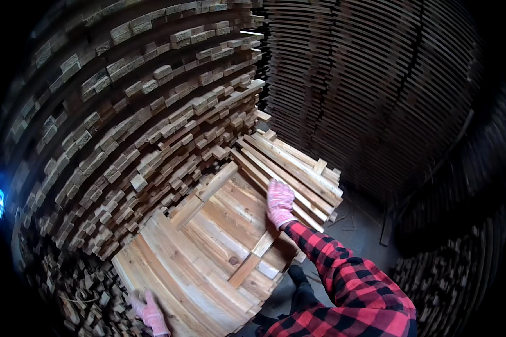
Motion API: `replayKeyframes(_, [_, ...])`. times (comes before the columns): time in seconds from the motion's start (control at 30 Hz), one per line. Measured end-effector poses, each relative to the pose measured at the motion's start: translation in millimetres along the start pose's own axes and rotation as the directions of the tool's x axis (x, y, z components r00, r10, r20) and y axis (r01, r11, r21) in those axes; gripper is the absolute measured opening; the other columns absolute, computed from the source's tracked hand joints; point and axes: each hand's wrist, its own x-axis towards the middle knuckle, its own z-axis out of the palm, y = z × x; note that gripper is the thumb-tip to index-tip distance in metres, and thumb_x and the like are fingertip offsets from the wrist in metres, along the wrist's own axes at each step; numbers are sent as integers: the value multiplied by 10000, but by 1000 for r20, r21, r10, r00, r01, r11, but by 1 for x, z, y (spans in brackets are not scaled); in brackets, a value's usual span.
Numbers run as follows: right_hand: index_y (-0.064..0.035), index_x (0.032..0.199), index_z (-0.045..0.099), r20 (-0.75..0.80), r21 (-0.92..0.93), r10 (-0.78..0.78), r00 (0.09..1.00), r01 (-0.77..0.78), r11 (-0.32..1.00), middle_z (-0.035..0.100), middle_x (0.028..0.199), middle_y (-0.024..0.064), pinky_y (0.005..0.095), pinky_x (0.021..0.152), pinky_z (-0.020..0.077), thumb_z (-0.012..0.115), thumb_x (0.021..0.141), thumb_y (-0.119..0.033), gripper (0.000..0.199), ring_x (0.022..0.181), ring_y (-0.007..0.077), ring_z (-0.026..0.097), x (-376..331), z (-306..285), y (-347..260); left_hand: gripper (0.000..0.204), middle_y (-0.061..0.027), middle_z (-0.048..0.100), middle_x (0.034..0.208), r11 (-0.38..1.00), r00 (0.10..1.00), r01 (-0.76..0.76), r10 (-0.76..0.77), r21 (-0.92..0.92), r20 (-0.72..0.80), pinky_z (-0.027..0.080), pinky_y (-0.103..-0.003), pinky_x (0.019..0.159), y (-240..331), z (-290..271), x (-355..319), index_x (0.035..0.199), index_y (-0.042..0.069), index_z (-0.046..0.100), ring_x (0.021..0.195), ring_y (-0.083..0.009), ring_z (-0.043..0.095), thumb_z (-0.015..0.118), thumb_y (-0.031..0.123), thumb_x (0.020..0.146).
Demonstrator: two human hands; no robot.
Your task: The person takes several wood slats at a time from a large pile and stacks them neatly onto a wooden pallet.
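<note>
Both my hands wear pink-and-white gloves. My right hand [280,203] is closed at the near edge of a bundle of loose wooden slats [298,163], its fingers curled over a slat there. Beneath and nearer to me lies a layer of flat wooden boards [180,261], side by side, with short crosspieces [244,271] across them. My left hand [150,315] is at the lower left edge of these boards, its fingers apart and slightly blurred. Its contact with the edge is hard to make out.
A tall wall of stacked boards [146,84], ends protruding unevenly, rises along the left. Another high stack [365,73] stands at the back right. Piles of small wood pieces [84,286] lie at lower left. Grey floor [354,222] shows beyond my right arm, near my feet.
</note>
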Motion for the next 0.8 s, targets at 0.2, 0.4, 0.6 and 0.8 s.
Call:
replayKeyframes(0.2, [-25,1111,559,481,255,-292,827,187,949,593,1077,206,496,790,565,671,840,-155,321,1009,366,644,-4,-12,22,469,-109,654,1141,923,895,-80,233,-375,381,480,-349,904,238,137,-51,1227,12,645,1026,-220,599,595,415,994])
replayKeyframes(0.4, [-23,1549,307,413,586,-389,824,86,806,491,1390,297,486,1076,436,658,884,-203,773,1264,462,518,12,-40,112,285,13,564,801,439,564,757,-65,-484,823,444,-335,548,320,324,-70,993,113,617,635,-128,515,702,383,955])
replayKeyframes(0.6, [-145,1558,348,476,408,-344,809,144,902,570,1242,277,518,952,489,769,847,-355,853,1155,448,568,99,-9,155,789,-159,585,1358,260,344,905,13,-335,939,489,-438,997,395,433,-80,1417,54,525,1198,-275,593,817,490,828])
replayKeyframes(0.8, [-147,1564,332,589,378,-281,758,49,924,577,1206,291,519,972,489,761,808,-297,883,1148,459,577,110,13,156,943,-168,551,1423,213,319,930,-56,-301,946,453,-517,1056,416,481,-89,1460,30,458,1254,-353,553,906,404,719])
